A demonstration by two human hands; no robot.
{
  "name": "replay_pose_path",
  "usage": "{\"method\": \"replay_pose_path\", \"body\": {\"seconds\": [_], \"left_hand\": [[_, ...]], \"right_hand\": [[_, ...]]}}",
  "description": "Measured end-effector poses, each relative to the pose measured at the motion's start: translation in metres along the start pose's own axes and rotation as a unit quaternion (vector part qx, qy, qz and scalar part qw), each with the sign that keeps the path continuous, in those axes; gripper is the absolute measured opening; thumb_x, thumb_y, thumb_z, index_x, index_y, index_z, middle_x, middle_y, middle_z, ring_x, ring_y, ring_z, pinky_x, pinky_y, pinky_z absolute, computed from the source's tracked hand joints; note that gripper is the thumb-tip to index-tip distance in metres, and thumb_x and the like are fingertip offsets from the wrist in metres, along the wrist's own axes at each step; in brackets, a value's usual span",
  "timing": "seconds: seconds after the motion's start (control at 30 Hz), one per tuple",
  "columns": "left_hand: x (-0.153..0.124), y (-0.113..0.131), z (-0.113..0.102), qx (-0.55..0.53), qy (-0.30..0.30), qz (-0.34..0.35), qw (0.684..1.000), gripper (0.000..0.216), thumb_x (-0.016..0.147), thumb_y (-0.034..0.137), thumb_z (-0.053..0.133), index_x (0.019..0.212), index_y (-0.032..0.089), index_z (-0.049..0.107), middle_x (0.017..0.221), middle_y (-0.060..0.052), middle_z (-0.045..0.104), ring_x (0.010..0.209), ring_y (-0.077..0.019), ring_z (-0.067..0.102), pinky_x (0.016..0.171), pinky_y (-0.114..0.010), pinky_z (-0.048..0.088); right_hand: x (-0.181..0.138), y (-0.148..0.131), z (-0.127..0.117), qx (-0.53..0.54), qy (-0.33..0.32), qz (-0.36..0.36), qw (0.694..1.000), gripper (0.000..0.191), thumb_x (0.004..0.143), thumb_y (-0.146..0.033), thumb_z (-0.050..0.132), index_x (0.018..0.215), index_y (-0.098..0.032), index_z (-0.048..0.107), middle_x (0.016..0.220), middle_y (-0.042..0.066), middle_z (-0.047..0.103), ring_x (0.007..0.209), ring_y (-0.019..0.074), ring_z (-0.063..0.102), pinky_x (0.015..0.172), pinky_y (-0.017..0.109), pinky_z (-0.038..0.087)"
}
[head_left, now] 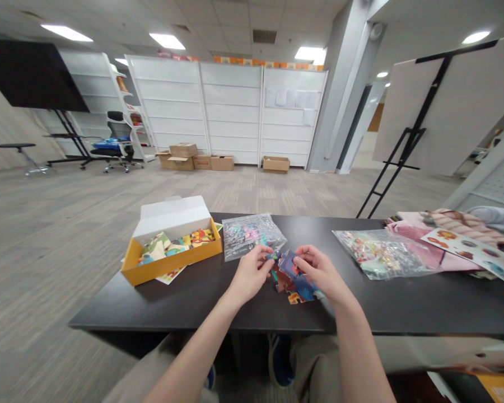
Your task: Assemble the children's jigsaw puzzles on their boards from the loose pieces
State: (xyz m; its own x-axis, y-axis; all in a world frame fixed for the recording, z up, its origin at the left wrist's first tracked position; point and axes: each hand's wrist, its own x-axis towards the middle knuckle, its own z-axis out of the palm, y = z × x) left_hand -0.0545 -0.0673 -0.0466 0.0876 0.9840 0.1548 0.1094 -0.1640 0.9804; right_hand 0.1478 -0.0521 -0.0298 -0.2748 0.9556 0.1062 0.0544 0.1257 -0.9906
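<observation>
My left hand (252, 272) pinches a small dark puzzle piece between thumb and fingers. In my right hand (320, 270) is a blue puzzle piece (289, 263), gripped at its right edge. Beneath both hands, several joined or overlapping puzzle pieces (301, 293) in blue, brown and orange lie on the black table; my fingers cover part of them. Just behind my left hand rests a clear plastic bag (254, 230) with colourful pieces inside. An open yellow box (172, 259) holding larger puzzle pieces (178, 244) stands to the left, its white lid raised.
Another clear bag of pieces (373, 252) lies on the right of the black table (176, 308). Beyond it are pink cloth (420, 238) and a picture sheet (474, 254). A printed sheet (171, 276) sticks out under the box. A whiteboard on a stand (445, 112) rises at right.
</observation>
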Motion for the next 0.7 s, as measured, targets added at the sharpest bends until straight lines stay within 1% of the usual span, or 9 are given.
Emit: {"method": "replay_pose_path", "body": {"seconds": [0.1, 0.17, 0.3, 0.47, 0.6, 0.7], "left_hand": [[0.001, 0.003, 0.002, -0.036, -0.01, -0.01, 0.999, 0.022, 0.084, 0.023, 0.064, 0.104, 0.017, 0.06, 0.089, -0.004, 0.068, 0.072, -0.0151, 0.068, 0.063, -0.027, 0.057], [0.002, 0.003, 0.001, -0.057, -0.01, -0.016, 0.998, 0.023, 0.083, 0.024, 0.066, 0.104, 0.016, 0.06, 0.089, -0.005, 0.068, 0.07, -0.0143, 0.068, 0.064, -0.027, 0.058], [0.002, 0.004, -0.001, -0.113, -0.017, -0.04, 0.993, 0.028, 0.081, 0.026, 0.071, 0.104, 0.015, 0.059, 0.088, -0.004, 0.069, 0.071, -0.0138, 0.068, 0.065, -0.027, 0.059], [-0.001, 0.011, -0.001, -0.169, -0.014, -0.075, 0.983, 0.03, 0.084, 0.033, 0.071, 0.106, 0.015, 0.063, 0.087, -0.004, 0.07, 0.075, -0.0143, 0.07, 0.069, -0.029, 0.061], [0.0, 0.011, 0.002, -0.161, 0.015, -0.055, 0.985, 0.041, 0.074, 0.032, 0.082, 0.105, 0.015, 0.062, 0.093, -0.006, 0.073, 0.073, -0.0141, 0.07, 0.067, -0.027, 0.06], [0.002, 0.009, 0.002, -0.158, 0.029, -0.048, 0.986, 0.044, 0.07, 0.032, 0.085, 0.102, 0.015, 0.061, 0.089, -0.006, 0.073, 0.069, -0.0137, 0.069, 0.063, -0.025, 0.058]], "right_hand": [[0.006, 0.003, 0.012, -0.009, 0.059, -0.027, 0.998, 0.039, 0.078, -0.052, 0.074, 0.092, -0.02, 0.058, 0.078, 0.001, 0.07, 0.067, 0.0157, 0.064, 0.065, 0.028, 0.048], [0.009, 0.005, 0.018, -0.015, 0.087, -0.044, 0.995, 0.037, 0.078, -0.051, 0.073, 0.093, -0.02, 0.058, 0.078, 0.002, 0.07, 0.068, 0.0166, 0.064, 0.066, 0.029, 0.049], [0.012, 0.011, 0.024, -0.007, 0.103, -0.062, 0.993, 0.033, 0.08, -0.047, 0.072, 0.094, -0.021, 0.058, 0.08, 0.002, 0.07, 0.069, 0.017, 0.065, 0.065, 0.029, 0.051], [0.012, 0.011, 0.028, -0.032, 0.138, -0.082, 0.986, 0.03, 0.082, -0.043, 0.071, 0.097, -0.021, 0.058, 0.083, 0.002, 0.07, 0.07, 0.018, 0.067, 0.067, 0.03, 0.053], [0.01, 0.006, 0.039, -0.059, 0.158, -0.106, 0.98, 0.026, 0.083, -0.042, 0.07, 0.096, -0.021, 0.062, 0.089, 0.005, 0.069, 0.075, 0.0195, 0.069, 0.071, 0.032, 0.057], [0.01, 0.003, 0.044, -0.105, 0.162, -0.138, 0.972, 0.023, 0.084, -0.042, 0.069, 0.092, -0.02, 0.067, 0.101, 0.008, 0.067, 0.083, 0.0205, 0.07, 0.074, 0.033, 0.058]]}}
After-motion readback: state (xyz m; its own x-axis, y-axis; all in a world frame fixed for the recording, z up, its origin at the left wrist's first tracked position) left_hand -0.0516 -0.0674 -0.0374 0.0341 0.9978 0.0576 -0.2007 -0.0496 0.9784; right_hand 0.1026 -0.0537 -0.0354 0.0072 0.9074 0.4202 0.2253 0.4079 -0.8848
